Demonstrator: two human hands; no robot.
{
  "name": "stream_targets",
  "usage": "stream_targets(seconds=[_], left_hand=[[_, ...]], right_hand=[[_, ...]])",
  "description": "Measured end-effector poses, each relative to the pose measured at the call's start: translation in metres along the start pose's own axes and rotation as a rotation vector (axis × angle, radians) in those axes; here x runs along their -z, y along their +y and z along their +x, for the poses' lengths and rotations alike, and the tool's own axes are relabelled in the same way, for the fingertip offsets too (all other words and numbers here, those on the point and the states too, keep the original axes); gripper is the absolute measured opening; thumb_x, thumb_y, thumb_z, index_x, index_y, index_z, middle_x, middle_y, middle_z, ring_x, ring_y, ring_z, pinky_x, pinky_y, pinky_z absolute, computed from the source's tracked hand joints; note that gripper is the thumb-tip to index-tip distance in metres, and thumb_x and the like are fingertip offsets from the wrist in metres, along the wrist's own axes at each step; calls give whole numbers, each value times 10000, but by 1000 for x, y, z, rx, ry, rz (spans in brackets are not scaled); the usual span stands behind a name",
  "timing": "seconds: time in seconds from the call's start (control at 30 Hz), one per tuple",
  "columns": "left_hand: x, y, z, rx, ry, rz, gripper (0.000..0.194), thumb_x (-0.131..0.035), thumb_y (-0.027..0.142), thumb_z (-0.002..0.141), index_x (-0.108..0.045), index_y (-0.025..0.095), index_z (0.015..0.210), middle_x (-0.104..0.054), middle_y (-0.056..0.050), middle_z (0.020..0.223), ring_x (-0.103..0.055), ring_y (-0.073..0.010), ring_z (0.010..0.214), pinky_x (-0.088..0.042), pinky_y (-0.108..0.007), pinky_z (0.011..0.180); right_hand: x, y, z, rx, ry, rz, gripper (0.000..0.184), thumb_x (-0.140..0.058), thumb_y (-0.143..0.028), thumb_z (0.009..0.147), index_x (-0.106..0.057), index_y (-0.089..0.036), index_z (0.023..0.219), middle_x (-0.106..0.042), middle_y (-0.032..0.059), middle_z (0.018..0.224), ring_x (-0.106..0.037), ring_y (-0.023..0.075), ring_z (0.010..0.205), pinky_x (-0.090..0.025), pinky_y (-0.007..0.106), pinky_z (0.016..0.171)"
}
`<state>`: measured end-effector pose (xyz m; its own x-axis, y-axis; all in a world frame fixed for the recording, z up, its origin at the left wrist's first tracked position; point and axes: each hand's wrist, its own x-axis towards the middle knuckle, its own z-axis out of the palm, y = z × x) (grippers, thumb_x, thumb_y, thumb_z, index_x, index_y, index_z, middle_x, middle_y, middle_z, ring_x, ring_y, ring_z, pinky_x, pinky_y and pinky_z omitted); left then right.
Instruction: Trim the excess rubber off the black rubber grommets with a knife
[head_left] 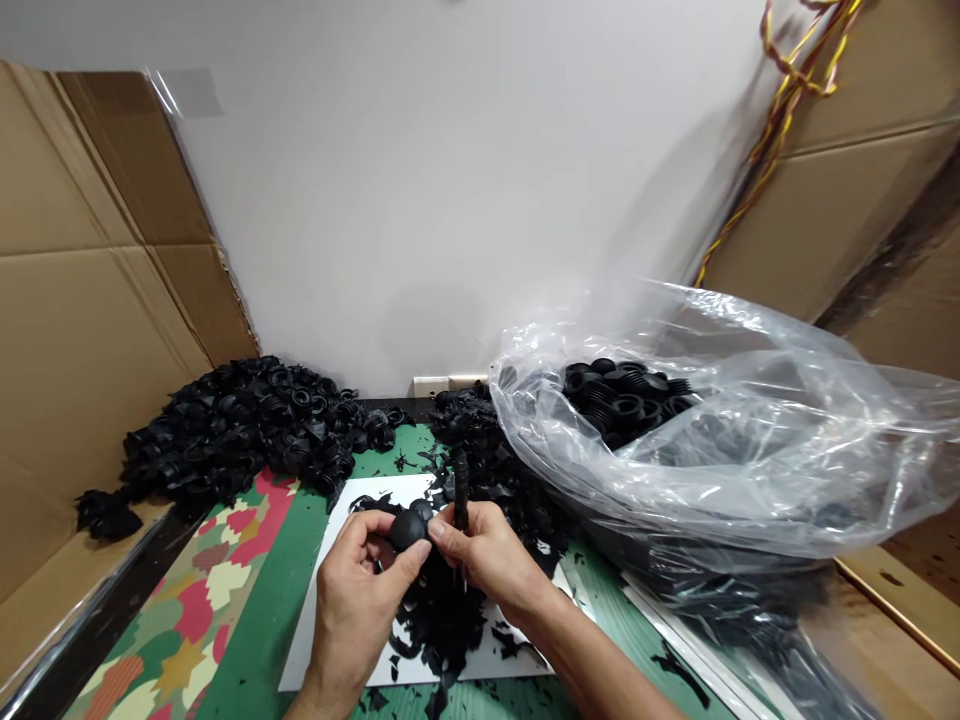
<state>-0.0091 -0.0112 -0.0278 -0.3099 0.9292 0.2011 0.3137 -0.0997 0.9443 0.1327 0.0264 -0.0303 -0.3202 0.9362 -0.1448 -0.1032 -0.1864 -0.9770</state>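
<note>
2 hands (pixel 352 610) (pixel 487 555), 1 black rubber part (pixel 409 530), 1 black-handled tool (pixel 460 495), 1 plastic bag (pixel 720 440).

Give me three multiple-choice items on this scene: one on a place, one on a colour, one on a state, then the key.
1. On which side of the left hand is the clear plastic bag?
A. Its right
B. Its left
C. Directly beneath it

2. What colour are the ribbed rubber parts heaped by the wall?
A. Red
B. Black
C. White

3. How does the right hand hold the narrow dark tool?
A. Flat across the palm
B. Hanging point down from the wrist
C. Upright in the fingers

1: A, the bag sits right of both hands.
2: B, the heap shows black throughout.
3: C, the tool stands up from the grip.
</note>
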Motion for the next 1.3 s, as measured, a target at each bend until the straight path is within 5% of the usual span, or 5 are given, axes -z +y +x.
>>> stream_targets(seconds=[0.33, 0.63, 0.83, 1.0, 1.3], left_hand=[[1, 0, 2, 81, 126, 25, 356, -755, 386, 562, -546, 202, 783, -545, 67, 505, -488, -120, 455, -377, -219, 442], [3, 3, 5, 24, 131, -24, 397, -783, 321, 540, -651, 189, 891, -656, -25, 791, -612, -166, 648, -478, -255, 590], [7, 7, 6, 235, -34, -386, 433, -718, 429, 672, -628, 143, 984, -610, 8, 536, -506, -103, 452, -354, -187, 415], [8, 10, 8, 363, -162, -640, 336, -696, 418, 714, -642, 119, 857, -710, -101, 833, -571, -107, 470, -327, -185, 378], [7, 9, 5, 393, -207, -652, 305, -671, 403, 747, -666, 104, 802, -722, -135, 859, -573, -102, 456, -321, -181, 374]], right_hand=[[0, -2, 0, 25, 27, -53, 352, -655, -463, 680, -478, -175, 585, -378, -80, 452, -253, 47, 393, -184, 220, 416], [1, 0, 1, 19, 14, -48, 328, -663, -446, 690, -510, -163, 624, -387, -78, 466, -256, 48, 400, -185, 215, 414], [1, -1, 1, 71, 56, 11, 388, -674, -519, 670, -535, -157, 646, -390, -74, 480, -273, 51, 403, -207, 215, 408], [0, -6, -2, 84, 53, 56, 436, -686, -569, 633, -541, -159, 663, -374, -82, 471, -276, 54, 397, -215, 218, 403], [2, -4, -1, 186, 47, 144, 520, -652, -639, 649, -590, -135, 757, -444, -57, 544, -338, 49, 372, -247, 201, 354]])
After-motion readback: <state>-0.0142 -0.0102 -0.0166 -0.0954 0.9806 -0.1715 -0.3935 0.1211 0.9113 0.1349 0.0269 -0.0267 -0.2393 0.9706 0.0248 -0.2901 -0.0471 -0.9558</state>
